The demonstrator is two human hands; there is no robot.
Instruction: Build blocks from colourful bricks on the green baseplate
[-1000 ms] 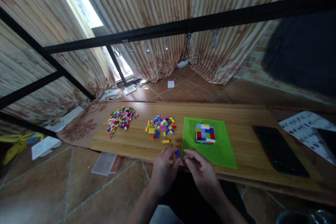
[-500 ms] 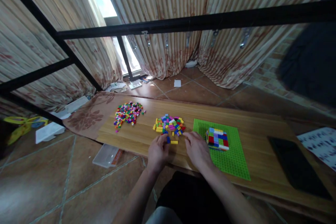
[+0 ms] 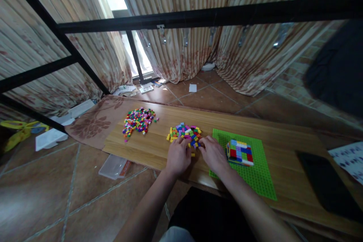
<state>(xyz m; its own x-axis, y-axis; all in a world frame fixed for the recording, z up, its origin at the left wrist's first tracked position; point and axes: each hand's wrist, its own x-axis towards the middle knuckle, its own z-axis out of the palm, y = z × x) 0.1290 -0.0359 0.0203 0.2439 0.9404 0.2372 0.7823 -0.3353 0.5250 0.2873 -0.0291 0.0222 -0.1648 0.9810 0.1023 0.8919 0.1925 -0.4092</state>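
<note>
My left hand is at the near edge of a pile of larger coloured bricks, its fingers bent down and their tips hidden. A yellow brick lies just right of it. At the pile's right side, my right hand has its fingers curled, with the fingertips near blue bricks; what they hold, if anything, is too small to tell. Right of that hand, a block built of red, blue, white and yellow bricks sits on a green studded baseplate.
A pile of small bricks lies left on the wooden table. A dark flat panel and a printed sheet are at the right. Below the left edge lies a clear plastic box. A black metal bar crosses above.
My left hand has moved right and slightly forward, over the pile's near edge. The blue brick seen by it before is hidden now. The view has shifted slightly.
</note>
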